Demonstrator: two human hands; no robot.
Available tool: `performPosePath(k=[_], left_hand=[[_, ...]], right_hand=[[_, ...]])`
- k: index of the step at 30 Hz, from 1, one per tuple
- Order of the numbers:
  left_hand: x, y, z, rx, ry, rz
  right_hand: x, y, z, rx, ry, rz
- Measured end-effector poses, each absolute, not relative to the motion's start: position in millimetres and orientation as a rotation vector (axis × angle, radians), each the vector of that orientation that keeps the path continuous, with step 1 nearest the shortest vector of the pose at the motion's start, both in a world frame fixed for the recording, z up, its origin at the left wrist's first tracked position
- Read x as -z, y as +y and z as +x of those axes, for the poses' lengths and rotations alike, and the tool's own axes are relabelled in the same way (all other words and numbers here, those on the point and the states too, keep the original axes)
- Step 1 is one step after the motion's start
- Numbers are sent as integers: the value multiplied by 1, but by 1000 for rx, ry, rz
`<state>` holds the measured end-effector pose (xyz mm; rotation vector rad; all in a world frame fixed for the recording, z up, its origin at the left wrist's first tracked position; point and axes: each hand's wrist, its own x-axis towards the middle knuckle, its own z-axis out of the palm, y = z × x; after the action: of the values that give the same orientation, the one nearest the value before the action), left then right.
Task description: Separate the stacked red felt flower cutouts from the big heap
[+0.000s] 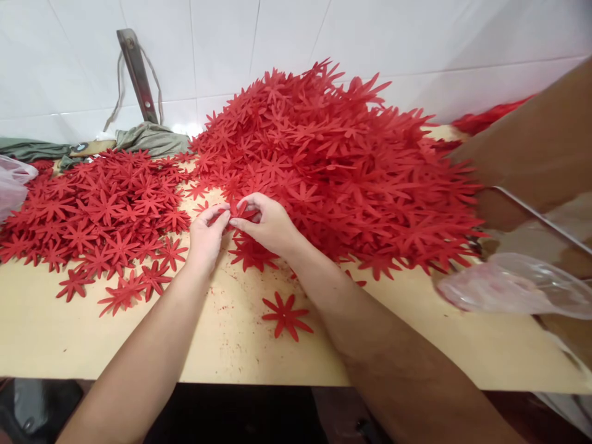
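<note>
Standing on a pale table [222, 354], a tall heap of red flowers [314, 148] rose right of a lower pile [102, 203]. Near the gap between them, the left hand [206, 237] and right hand [272, 225] pinched a single red flower [238, 210] between their fingertips.

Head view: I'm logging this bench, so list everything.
Large flower pile: one, red, centre
Smaller flower pile: one, red, left
Lone flower: one, red, front centre
Held flower: one, red, between hands
Table: one, cream, beneath piles
Wall: one, white, back
Bracket: one, dark, back left
Cloth: count unclear, greenish, back left
Plastic bags: two, translucent, far left, right
Panel: one, brown, right
Heap: one, red, upper right
Forearms: two, bare, front
Left hand, right hand: one each, bare, centre
</note>
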<state>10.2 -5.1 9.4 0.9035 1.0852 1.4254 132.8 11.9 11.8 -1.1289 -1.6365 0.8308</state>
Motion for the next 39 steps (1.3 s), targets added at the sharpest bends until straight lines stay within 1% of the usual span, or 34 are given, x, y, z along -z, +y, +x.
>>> performPosePath(k=[2,3,11,16,18,23,26,28,29,32,34,36,39], left_hand=[[-10,-6,11,-1435,1117,945],[-11,-6,12,-1448,1140,979],[-10,-8,11,-1474,1261,1275],[-6,-9,7,-1504,1407,1672],[-7,-9,6,-1511,1412,1732],[-10,-9,7,-1563,1342,1436],[-12,-9,9,-1573,1287,1296],[-13,-9,9,-1576,1261,1250],[-14,-9,9,-1570,1252,1229],[-17,-8,8,-1539,1245,1196],[-17,-8,8,-1516,1247,1210],[-16,-7,7,-1496,1260,1242],[-12,-8,6,-1482,1310,1345]], right_hand=[[-11,13,132,-1097,-1560,-1039],[-11,14,132,-1151,-1528,-1021],[-12,11,128,-989,-1463,-1100],[-11,9,126,-720,-1568,-1285],[-10,8,126,-611,-1624,-1333],[-12,5,127,-128,-1700,-1297],[-15,1,128,-35,-1740,-1284],[-17,1,129,-155,-1784,-1248],[-17,2,129,-295,-1793,-1212],[-16,8,131,-843,-1700,-1044],[-15,12,132,-1080,-1602,-955],[-16,13,133,-1163,-1558,-922],[-16,12,131,-1093,-1548,-979]])
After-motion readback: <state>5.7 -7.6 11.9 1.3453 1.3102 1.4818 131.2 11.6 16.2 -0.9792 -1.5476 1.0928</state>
